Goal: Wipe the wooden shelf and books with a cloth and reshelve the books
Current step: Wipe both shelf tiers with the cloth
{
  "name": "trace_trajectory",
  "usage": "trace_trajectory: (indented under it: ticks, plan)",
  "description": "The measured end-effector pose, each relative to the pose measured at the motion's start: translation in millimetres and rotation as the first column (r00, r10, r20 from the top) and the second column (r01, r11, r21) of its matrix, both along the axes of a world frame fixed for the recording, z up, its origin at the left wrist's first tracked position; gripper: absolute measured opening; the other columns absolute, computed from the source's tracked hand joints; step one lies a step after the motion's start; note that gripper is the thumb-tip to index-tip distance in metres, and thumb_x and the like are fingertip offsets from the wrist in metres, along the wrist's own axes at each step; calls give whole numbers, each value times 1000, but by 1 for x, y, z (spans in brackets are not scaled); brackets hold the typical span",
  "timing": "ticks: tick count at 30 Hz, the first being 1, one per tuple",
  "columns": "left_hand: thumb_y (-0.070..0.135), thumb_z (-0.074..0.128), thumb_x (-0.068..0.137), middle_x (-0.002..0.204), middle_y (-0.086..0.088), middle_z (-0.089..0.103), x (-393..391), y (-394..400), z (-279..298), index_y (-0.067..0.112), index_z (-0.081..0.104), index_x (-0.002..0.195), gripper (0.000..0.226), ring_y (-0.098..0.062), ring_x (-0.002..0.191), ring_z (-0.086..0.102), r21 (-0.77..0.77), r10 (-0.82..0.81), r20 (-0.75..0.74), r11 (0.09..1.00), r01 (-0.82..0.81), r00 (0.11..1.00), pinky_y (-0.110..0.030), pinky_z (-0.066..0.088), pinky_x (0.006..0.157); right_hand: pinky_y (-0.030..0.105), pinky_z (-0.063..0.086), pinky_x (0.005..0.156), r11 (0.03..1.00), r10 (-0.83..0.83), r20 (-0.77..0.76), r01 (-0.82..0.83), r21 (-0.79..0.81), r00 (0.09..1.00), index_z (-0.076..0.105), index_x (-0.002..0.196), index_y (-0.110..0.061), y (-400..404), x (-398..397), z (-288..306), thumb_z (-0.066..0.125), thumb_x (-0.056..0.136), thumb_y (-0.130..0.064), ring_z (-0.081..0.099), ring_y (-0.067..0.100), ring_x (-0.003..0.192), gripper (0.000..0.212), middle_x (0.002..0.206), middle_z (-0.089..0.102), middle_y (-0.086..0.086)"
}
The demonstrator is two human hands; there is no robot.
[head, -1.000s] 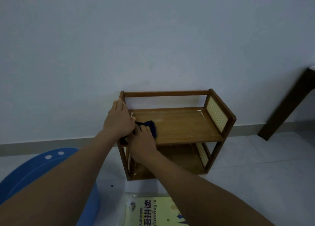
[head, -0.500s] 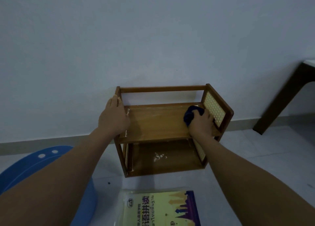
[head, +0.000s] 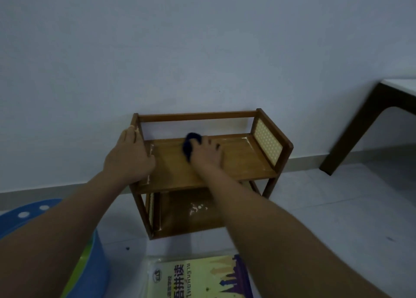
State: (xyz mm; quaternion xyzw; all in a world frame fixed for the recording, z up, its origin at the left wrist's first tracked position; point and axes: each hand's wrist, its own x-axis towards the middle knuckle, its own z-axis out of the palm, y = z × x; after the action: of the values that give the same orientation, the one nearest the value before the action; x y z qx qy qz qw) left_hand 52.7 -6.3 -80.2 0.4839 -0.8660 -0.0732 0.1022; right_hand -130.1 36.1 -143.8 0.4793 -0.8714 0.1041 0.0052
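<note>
Against the pale wall, a small two-tier brown wooden shelf [head: 243, 162] with woven cane side panels stands on the light tiled floor [head: 337, 207]. At the shelf's left end the left hand [head: 129, 156] wraps over the side frame, its fingers and thumb curled round the wood. On the shelf's top board, near the back rail, the right hand [head: 206, 153] presses a dark blue cloth [head: 190, 143] down onto the wood; the cloth bunches out past the hand on its left, and the fingers are too blurred to tell whether they clutch it or lie flat on it. White specks lie on the shelf's lower board. Just in front of the shelf, a yellow book [head: 198, 277] with purple artwork lies flat on the floor. Left of the shelf sits a blue round plastic stool [head: 33, 212]; right of it, well apart, stands a dark-legged table [head: 364, 122].
</note>
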Motion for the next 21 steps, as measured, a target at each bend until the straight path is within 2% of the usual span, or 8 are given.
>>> trace_trajectory:
  ticks: [4,6,8,12,14,17,19,21]
  plan:
    - [36,45,93,161,-10,2,2,-1,0,2,8,152,77,-24,148,2,5,-1,-4,1000,1,1000,-45,22,117,57,18,112,947,-321,-18,321,20,947,29,143,-19,32,-72,-4,45,92,-24,19,45,137,54,156,13,15]
    - [36,46,92,161,-10,3,3,-2,0,2,9,151,78,-24,148,3,5,-5,-10,1000,5,1000,-44,23,116,57,16,113,918,-396,-9,396,16,918,29,141,-18,37,-81,-5,47,91,-23,18,45,137,54,155,16,15]
    - [39,47,91,161,-11,3,2,-2,0,1,10,151,79,-25,148,3,-1,-9,8,1000,9,1000,-45,24,115,56,20,111,920,-392,35,393,-9,919,34,137,-18,33,-72,-4,50,88,-20,24,43,133,51,149,28,15]
    - [46,49,88,161,-11,5,-1,-3,1,2,12,151,85,-25,148,5,-7,-6,18,1000,6,1000,-45,27,113,54,25,108,972,-222,73,226,-59,972,39,131,-20,13,-11,3,54,89,-24,32,40,129,45,143,39,13]
    - [49,49,86,161,-11,4,-1,-4,-1,2,10,151,89,-25,148,3,-5,2,22,1000,-2,1000,-45,27,113,54,25,109,997,-31,91,37,-68,995,39,132,-21,2,42,3,63,83,-27,32,38,129,55,142,39,11]
    - [51,45,87,161,-10,1,-2,-3,-3,2,7,151,89,-23,149,0,-12,38,29,999,-38,999,-44,24,115,54,21,112,973,218,159,-202,-111,963,35,134,-23,-3,109,-3,72,75,-38,29,35,130,71,141,39,8]
    - [50,42,89,162,-9,-2,-5,-1,-3,3,6,152,86,-23,149,-3,-6,54,40,999,-54,998,-44,21,117,49,24,112,963,246,157,-223,-150,956,36,134,-22,3,107,-6,69,79,-34,34,31,129,65,140,41,6]
    - [48,41,91,162,-8,-3,-4,1,-2,4,4,152,84,-23,149,-4,6,55,41,998,-55,998,-44,19,118,47,34,106,961,231,108,-209,-182,967,43,126,-24,17,81,-7,67,80,-25,43,28,123,52,133,49,4]
